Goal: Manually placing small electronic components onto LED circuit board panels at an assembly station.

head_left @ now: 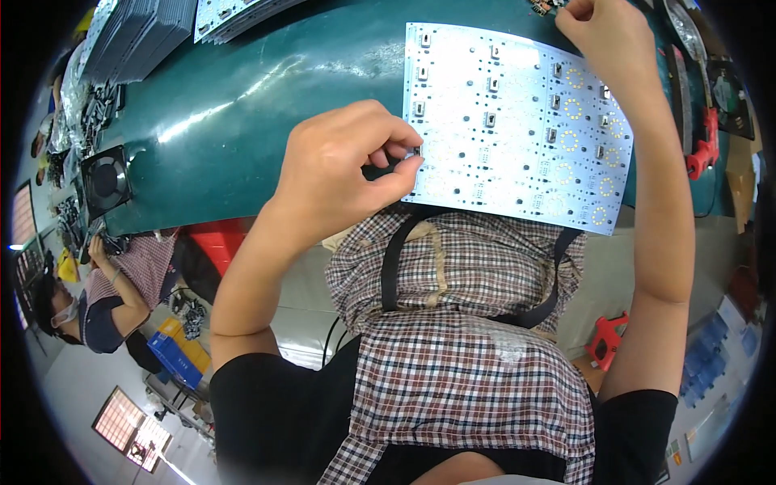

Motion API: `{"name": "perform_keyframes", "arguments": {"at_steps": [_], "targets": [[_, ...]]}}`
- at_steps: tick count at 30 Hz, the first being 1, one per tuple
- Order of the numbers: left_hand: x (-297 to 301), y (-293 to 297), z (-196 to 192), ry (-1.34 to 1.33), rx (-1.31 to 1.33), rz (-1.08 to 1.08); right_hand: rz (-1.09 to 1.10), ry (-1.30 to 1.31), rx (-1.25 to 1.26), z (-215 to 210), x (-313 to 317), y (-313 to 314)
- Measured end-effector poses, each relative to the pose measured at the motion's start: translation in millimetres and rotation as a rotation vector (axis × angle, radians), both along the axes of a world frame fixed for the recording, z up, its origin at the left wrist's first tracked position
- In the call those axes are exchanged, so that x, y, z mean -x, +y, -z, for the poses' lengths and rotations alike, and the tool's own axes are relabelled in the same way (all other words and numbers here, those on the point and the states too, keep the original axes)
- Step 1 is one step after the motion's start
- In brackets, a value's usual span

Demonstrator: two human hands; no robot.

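A white circuit panel (517, 121) with rings of small yellow dots and rows of small grey parts lies on the green bench (242, 113), its near edge over my checked apron. My left hand (343, 166) pinches a small dark part at the panel's left edge, fingers closed on it. My right hand (602, 36) is closed in a pinch at the panel's far right corner, beside a few small parts; what it holds is too small to see.
Stacks of grey and white panels (153, 32) sit at the far left of the bench, with a small black fan (107, 179) near them. A red tool (703, 149) lies at the right. Another person (105, 291) works at the left, near blue bins (174, 356).
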State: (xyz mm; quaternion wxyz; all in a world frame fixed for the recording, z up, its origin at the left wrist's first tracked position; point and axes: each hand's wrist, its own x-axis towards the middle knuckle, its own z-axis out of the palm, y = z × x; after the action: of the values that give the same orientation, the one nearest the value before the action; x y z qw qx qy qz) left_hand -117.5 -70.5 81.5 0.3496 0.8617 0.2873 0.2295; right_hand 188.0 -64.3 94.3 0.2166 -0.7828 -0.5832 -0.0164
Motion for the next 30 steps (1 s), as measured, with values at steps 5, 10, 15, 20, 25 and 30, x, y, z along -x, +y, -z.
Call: {"name": "perform_keyframes", "arguments": {"at_steps": [5,10,15,20,25,30], "targets": [[0.6,-1.6,-0.1,0.047,-0.084,-0.032,-0.053,0.16,-0.11,-19.0,9.6,-16.0],[-0.7,-0.8,-3.1,0.07,-0.133,-0.034,-0.122,0.155,-0.133,-32.2,17.1,-31.9],[-3.1,-1.2,-7.8,0.13,-0.209,-0.026,-0.034,0.208,-0.091,-40.1,23.6,-42.4],[-4.8,-0.8,-12.2,0.233,-0.315,0.02,0.002,0.193,-0.035,-45.7,28.6,-53.9],[-4.6,-2.4,-13.1,0.278,-0.405,0.038,0.007,0.46,-0.007,-47.8,30.0,-74.5],[-2.6,-1.2,-4.7,0.232,-0.53,0.055,-0.198,0.724,0.044,-20.2,2.3,-120.4]]}}
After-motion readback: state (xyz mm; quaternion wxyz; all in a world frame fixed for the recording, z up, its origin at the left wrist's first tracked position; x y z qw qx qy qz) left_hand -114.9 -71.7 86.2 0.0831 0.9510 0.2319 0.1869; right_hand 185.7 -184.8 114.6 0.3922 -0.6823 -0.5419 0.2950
